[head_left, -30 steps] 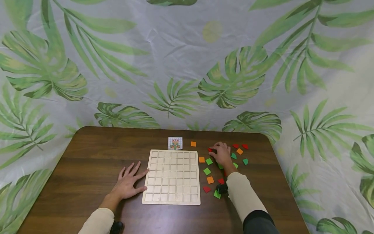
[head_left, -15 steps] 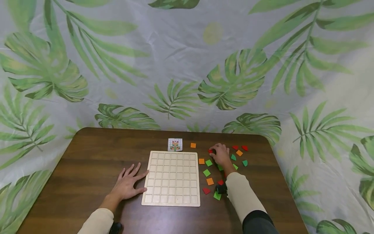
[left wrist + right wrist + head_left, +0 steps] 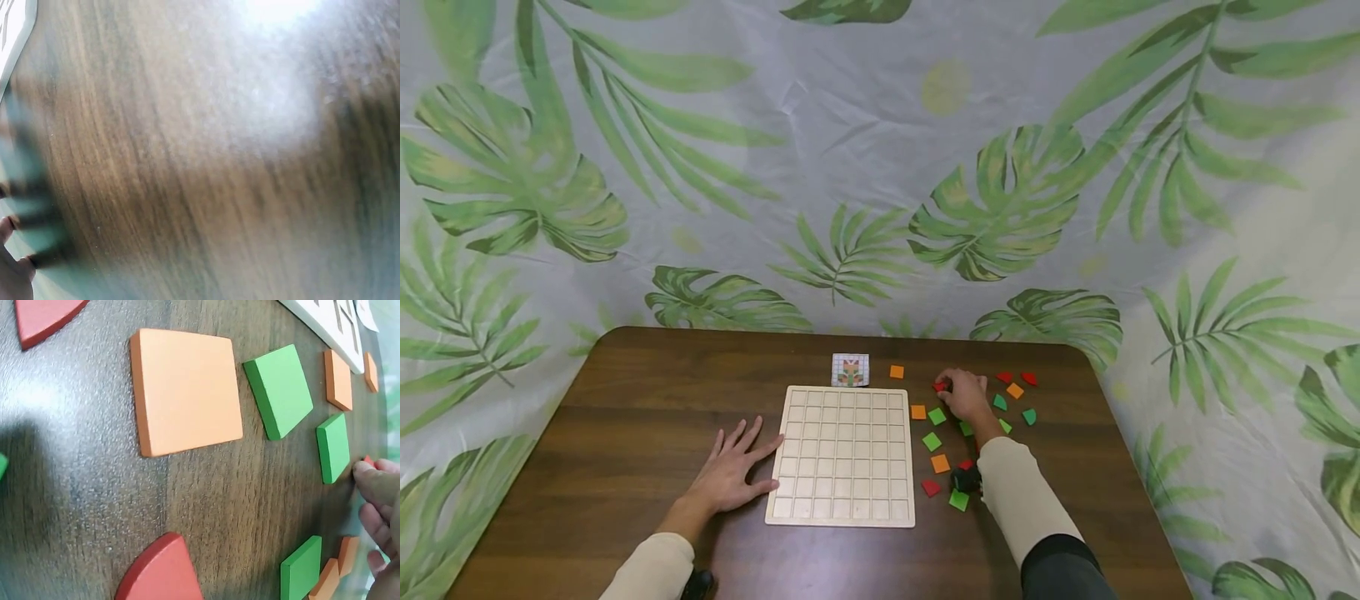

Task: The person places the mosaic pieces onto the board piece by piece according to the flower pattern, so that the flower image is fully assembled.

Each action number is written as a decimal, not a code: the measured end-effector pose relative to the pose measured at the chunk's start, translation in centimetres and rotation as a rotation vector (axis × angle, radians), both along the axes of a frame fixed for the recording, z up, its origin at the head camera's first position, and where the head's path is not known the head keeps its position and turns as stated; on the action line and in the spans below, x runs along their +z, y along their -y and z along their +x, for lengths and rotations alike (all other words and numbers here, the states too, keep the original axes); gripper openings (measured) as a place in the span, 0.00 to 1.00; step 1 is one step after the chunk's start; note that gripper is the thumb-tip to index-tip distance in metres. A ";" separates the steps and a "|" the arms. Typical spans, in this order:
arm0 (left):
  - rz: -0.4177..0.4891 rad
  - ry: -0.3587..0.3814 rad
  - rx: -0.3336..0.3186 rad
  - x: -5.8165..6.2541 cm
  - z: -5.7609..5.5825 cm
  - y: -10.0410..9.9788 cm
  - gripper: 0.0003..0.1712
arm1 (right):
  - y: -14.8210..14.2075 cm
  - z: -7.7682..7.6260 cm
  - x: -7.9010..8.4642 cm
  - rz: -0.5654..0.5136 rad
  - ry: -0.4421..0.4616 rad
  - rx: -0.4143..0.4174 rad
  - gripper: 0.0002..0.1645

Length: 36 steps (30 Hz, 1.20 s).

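Note:
A pale wooden board [image 3: 842, 457] marked with a grid of square recesses lies on the brown table. At its left edge rests my left hand [image 3: 726, 473], fingers spread, with the thumb and index fingertip touching the rim. To the right of the board my right hand [image 3: 965, 394] pinches a small red piece [image 3: 938, 387] between thumb and finger; the right wrist view shows only a tip of this red piece [image 3: 369, 460]. Near that hand lie a green square [image 3: 936, 415] and an orange square [image 3: 918, 412]. My right forearm hides some of the pieces beneath it.
A small printed card [image 3: 850, 370] with a coloured grid pattern lies behind the board. Loose flat pieces are scattered on the right, among them an orange square [image 3: 187, 394], a red rounded piece [image 3: 1028, 379] and a green rounded piece [image 3: 1029, 416]. A leaf-patterned cloth [image 3: 865, 167] hangs behind the table.

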<state>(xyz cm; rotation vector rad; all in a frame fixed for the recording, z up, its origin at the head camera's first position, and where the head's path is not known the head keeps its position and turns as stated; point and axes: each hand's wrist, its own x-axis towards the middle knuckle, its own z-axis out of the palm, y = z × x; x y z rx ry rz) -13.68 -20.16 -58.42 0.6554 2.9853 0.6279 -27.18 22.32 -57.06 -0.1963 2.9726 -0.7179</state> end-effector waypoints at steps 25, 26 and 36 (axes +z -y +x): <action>-0.042 0.068 0.013 0.8 -0.2 -0.2 0.41 | 1.5 1.9 2.0 -0.286 0.016 0.007 0.02; -0.046 0.069 0.012 0.7 -0.3 -0.2 0.41 | 1.7 2.1 2.1 -0.300 0.010 0.003 0.02; -0.043 0.109 0.023 0.8 -0.3 -0.2 0.41 | 4.4 3.3 2.0 -0.413 0.009 -0.002 0.02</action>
